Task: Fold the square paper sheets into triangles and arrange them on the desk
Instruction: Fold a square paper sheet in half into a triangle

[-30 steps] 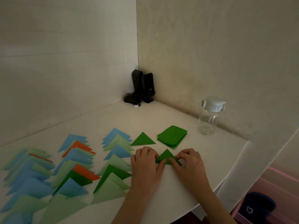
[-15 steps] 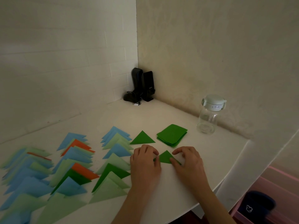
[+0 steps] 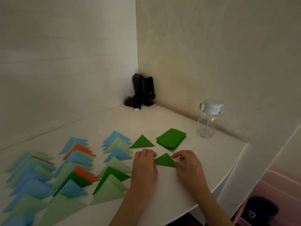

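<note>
Left hand (image 3: 144, 167) and right hand (image 3: 187, 165), fingers curled, pinch opposite corners of 1 green triangle (image 3: 164, 161) flat on the desk (image 3: 162, 121).

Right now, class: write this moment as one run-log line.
left hand: touching small dark green folded paper triangle | right hand: pinching its right corner | stack of dark green square paper sheets: waiting behind

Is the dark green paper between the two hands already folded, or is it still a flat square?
Folded. The dark green paper shows a triangle outline on the desk, with the left hand and right hand touching its corners.
</note>
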{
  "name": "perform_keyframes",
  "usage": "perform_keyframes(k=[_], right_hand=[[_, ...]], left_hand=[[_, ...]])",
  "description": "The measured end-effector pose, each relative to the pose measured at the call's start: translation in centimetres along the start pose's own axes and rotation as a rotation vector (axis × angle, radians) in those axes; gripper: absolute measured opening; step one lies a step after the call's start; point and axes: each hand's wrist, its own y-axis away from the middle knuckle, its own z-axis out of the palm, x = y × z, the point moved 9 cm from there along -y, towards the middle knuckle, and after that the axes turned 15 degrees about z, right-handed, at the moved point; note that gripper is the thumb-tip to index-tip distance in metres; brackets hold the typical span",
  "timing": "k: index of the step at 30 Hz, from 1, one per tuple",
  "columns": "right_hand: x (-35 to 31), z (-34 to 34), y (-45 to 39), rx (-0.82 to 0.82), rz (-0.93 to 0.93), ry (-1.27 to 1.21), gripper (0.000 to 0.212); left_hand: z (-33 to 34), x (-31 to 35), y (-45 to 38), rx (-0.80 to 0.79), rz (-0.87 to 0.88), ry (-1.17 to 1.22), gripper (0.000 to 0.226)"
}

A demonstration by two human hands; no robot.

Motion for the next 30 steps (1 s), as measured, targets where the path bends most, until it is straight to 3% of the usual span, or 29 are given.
perform_keyframes(k=[2, 8, 12, 17, 20, 23, 26, 30], right_hand=[[0.0, 0.0, 0.0, 0.005, 0.001, -0.004, 0.036], [0.2, -0.2, 0.0, 0.046, -0.024, -0.004, 0.038], [0.4, -0.6, -0.1, 0.043, -0.007, -0.011, 0.034], [0.6, -1.2, -0.2, 0.101, 0.008, -0.043, 0.018], [0.8, -0.7, -0.6, 0.052, 0.047, 0.000, 0.014], [0.6, 0.2, -2.0, -0.060, 0.102, 0.127, 0.018], [-0.7, 0.3, -3.5, -0.015, 0.017, 0.349, 0.028], [-1.3, 1.9, -4.7, -0.081, -0.049, 0.528, 0.046]], left_hand=[[0.2, 0.7, -0.3, -0.030, 0.022, -0.067, 0.010], [2.3, 1.1, -0.8, -0.298, -0.142, -0.120, 0.042], [2.8, 0.7, -1.3, -0.294, -0.194, 0.051, 0.035], [1.5, -0.5, -1.6, -0.252, -0.185, 0.016, 0.006], [-0.3, -1.7, -1.9, -0.160, -0.185, 0.010, 0.005], [-2.0, -3.3, -2.6, -0.112, -0.187, -0.037, 0.007], [-2.7, -4.7, -3.2, -0.128, -0.192, -0.103, 0.007], [-2.3, -6.2, -3.5, -0.166, -0.210, -0.173, 0.004]])
